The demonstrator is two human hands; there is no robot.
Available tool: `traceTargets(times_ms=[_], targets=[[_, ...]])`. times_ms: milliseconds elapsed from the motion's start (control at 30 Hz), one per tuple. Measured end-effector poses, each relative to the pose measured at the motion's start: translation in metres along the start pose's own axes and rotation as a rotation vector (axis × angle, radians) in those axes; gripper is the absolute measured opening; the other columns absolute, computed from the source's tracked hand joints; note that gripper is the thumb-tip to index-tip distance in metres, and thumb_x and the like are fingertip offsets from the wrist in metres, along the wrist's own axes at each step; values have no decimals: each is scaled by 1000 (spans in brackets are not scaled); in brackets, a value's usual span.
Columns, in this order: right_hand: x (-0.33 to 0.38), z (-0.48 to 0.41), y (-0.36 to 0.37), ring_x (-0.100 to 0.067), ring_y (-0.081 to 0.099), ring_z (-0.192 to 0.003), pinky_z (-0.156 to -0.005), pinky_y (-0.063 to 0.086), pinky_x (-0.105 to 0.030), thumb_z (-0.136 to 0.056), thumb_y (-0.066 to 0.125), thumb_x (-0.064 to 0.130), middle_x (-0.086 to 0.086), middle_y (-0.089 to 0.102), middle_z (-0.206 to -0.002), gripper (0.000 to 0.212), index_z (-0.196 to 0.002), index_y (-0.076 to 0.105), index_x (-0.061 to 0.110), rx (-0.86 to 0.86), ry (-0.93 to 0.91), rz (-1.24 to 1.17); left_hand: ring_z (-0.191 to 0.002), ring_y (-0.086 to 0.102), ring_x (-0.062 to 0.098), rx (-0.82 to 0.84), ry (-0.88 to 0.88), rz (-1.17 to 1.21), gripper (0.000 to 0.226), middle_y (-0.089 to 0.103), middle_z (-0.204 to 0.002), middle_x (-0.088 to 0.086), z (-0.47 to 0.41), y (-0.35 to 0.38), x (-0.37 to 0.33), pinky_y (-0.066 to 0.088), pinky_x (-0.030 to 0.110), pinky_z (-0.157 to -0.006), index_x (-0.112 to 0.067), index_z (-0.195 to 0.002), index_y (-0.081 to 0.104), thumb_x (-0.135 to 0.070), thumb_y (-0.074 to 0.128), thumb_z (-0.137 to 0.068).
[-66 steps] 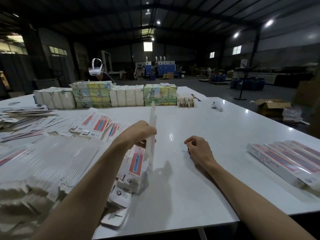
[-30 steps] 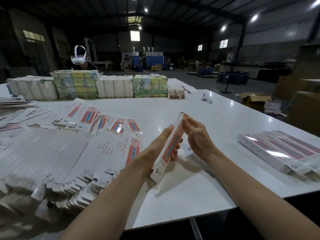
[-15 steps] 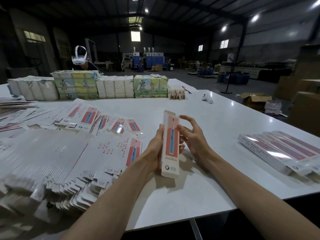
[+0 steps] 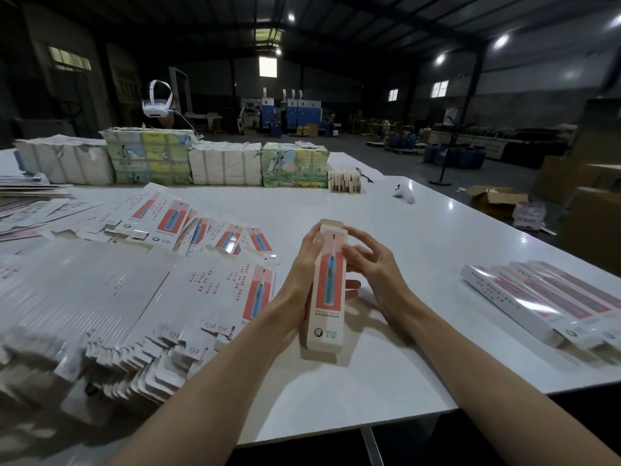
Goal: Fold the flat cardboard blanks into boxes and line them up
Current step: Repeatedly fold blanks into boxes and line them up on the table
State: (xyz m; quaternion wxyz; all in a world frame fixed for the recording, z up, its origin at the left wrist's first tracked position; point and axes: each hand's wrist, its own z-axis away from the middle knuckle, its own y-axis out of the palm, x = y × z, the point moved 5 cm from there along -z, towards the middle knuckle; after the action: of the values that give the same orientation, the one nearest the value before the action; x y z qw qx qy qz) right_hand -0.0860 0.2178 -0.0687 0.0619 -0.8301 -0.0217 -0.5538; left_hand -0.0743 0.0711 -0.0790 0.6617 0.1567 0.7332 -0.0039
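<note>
The person is holding a folded box (image 4: pixel 327 290) up on its end over the near middle of the white table (image 4: pixel 336 391), its red front with the blue toothbrush picture facing them. The left hand (image 4: pixel 300 264) is gripping the box from the left. Its fingers are lying together along the left edge up to the top corner, and some of it is wrapping round the back and showing on the right side lower down. The right hand (image 4: pixel 374 267) is working at the upper right edge, its fingers (image 4: pixel 351 252) curled, slightly spread and pressing on the front face near the top. I cannot see its thumb. The flap at the top of the box is standing open. Whether the bottom end is touching the table I cannot tell.

To the left, a thick fanned heap of flat blanks (image 4: pixel 111 297) is covering that side of the table. Well to the right, a row of finished boxes (image 4: pixel 544 297) is lying side by side, touching. Along the far edge, wrapped bundles (image 4: pixel 151 159) are standing in a line, with a white headset (image 4: pixel 157 102) behind them.
</note>
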Motion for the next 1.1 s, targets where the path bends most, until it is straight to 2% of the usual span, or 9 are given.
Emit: traceTargets(times_ms=[100, 200, 333, 467, 600, 733, 833, 967, 1100], targets=[[1, -2, -2, -25, 76, -106, -96, 61, -39, -102, 67, 36, -5, 79, -111, 46, -147, 58, 34, 9, -4, 14, -114, 71, 30, -2, 59, -207, 88, 53, -141, -5, -2, 2, 0, 66, 42, -82, -62, -148, 22, -58, 77, -79], [1, -2, -4, -25, 76, -108, -96, 62, -41, -102, 67, 36, -4, 78, -111, 46, -147, 58, 33, 12, -7, 21, -100, 73, 16, 25, 82, -297, 107, 51, -127, -16, -5, 4, 7, 63, 25, -67, -67, -144, 13, -51, 88, -69], [2, 0, -2, -30, 75, -104, -98, 61, -48, -97, 71, 44, -10, 77, -107, 43, -138, 64, 35, 27, -23, 45, -82, 79, 15, 4, 59, -248, 103, 58, -117, 1, -11, -3, 13, 62, 26, -59, -65, -138, 21, -31, 90, -70], [-2, -3, -2, -34, 73, -107, -100, 57, -58, -100, 70, 36, -12, 76, -112, 28, -127, 68, 28, 28, -13, 58, -81, 78, 10, -4, 92, -306, 95, 58, -115, -3, -9, -2, 13, 60, 22, -59, -61, -137, 24, -33, 86, -70], [-1, -2, 0, -31, 75, -106, -93, 63, -45, -103, 64, 40, -4, 77, -113, 30, -129, 65, 24, 30, -25, 82, -86, 78, 14, -11, 79, -326, 93, 59, -117, -4, -7, -3, 11, 61, 23, -62, -56, -140, 25, -39, 84, -70], [-2, -3, -11, -24, 78, -97, -84, 65, -34, -110, 54, 32, -3, 77, -112, 26, -135, 60, 26, -151, -7, 30, -90, 79, 22, 73, 30, -351, 91, 61, -122, 0, -4, 3, 14, 63, 27, -68, -53, -143, 26, -35, 85, -76], [-7, -3, -19, -21, 78, -97, -79, 63, -26, -107, 60, 27, -2, 79, -103, 24, -130, 65, 23, -213, 27, 19, -85, 80, 25, 171, 0, -330, 87, 66, -123, 9, -4, 7, 18, 63, 31, -71, -44, -148, 28, -30, 84, -83], [-9, -5, -21, -29, 78, -98, -86, 65, -36, -106, 63, 17, -8, 79, -104, 19, -117, 76, 9, -197, 24, -8, -81, 80, 27, 190, -13, -329, 88, 71, -116, 12, -4, 5, 19, 64, 33, -70, -41, -148, 31, -37, 84, -78], [-6, -7, -20, -34, 77, -104, -88, 64, -39, -106, 54, 7, -11, 79, -111, 24, -115, 76, 7, -115, 8, -61, -71, 77, 18, 123, 3, -386, 90, 69, -108, 9, -7, 3, 18, 62, 28, -69, -35, -147, 35, -43, 81, -71]])
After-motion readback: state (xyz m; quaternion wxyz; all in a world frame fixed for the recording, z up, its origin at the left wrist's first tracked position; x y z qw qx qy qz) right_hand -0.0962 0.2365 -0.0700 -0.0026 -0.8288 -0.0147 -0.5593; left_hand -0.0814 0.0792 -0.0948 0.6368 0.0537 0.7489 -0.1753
